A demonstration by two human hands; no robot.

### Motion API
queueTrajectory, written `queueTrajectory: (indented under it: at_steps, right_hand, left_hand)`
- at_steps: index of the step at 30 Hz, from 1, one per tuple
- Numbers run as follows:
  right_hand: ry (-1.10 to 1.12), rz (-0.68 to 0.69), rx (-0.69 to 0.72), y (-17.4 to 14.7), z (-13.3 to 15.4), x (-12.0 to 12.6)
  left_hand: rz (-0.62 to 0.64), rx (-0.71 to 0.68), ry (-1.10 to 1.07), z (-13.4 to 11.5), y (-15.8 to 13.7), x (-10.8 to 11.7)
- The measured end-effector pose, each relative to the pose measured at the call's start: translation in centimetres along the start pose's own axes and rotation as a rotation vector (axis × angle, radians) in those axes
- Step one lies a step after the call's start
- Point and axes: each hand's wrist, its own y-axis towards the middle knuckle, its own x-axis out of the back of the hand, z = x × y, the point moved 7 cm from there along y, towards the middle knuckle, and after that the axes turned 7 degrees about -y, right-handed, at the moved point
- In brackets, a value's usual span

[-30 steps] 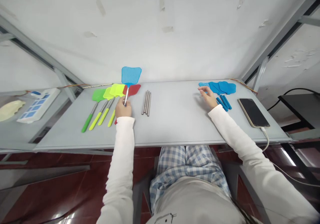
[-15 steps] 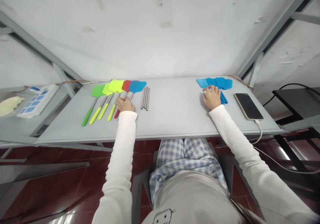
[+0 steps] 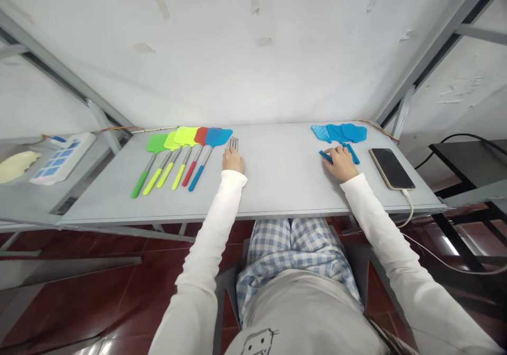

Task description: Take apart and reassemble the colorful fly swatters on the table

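My left hand (image 3: 233,161) lies over several thin metal rods (image 3: 234,143), covering their near ends; its fingers are close together and partly hidden, so I cannot tell whether they grip one. Just left of it is a row of fly swatters with metal shafts: a green one (image 3: 157,142), several yellow ones (image 3: 186,134), a red one (image 3: 192,172) and a blue one (image 3: 214,137). My right hand (image 3: 341,164) is closed on a short blue handle (image 3: 326,156), whose end sticks out to the left. Other blue handles (image 3: 352,153) lie beside its fingers. Behind them blue swatter heads (image 3: 354,132) overlap.
A phone (image 3: 392,168) with a white charging cable (image 3: 410,203) lies at the right of the grey table (image 3: 285,175). On a surface to the left sit a white and blue box (image 3: 63,159) and a cream-coloured piece (image 3: 18,166). A white wall stands behind.
My left hand has left the blue fly swatter lying in the row and moved right onto the metal rods. My right hand has drawn slightly nearer to me, with a blue handle now in its fingers.
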Motion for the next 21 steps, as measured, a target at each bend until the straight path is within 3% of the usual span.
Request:
queueTrajectory:
  at_steps: [6, 9, 12, 16, 19, 21]
  right_hand:
    - [-0.031, -0.014, -0.198, -0.2, -1.0, -0.3]
    - [0.010, -0.004, -0.215, -0.2, -0.8, -0.3]
    - [0.074, -0.005, -0.135, 0.5, 0.2, -0.3]
    - [0.143, -0.017, 0.021, 2.7, 2.6, -0.5]
    - [0.159, -0.056, 0.148, 4.8, 4.6, -0.6]
    - [0.174, -0.092, 0.217, 6.0, 5.7, -0.7]
  left_hand:
    - [0.090, -0.081, -0.246, -2.9, -0.1, -2.3]
    - [0.167, -0.102, -0.390, -5.1, -0.4, -4.1]
    - [0.287, 0.000, -0.582, -6.6, -0.1, -6.1]
    - [0.461, 0.269, -0.961, -7.9, 0.9, -8.9]
    - [0.502, 0.294, -1.202, -8.8, 1.8, -9.6]
    - [0.460, 0.273, -1.419, -8.9, 2.3, -9.3]
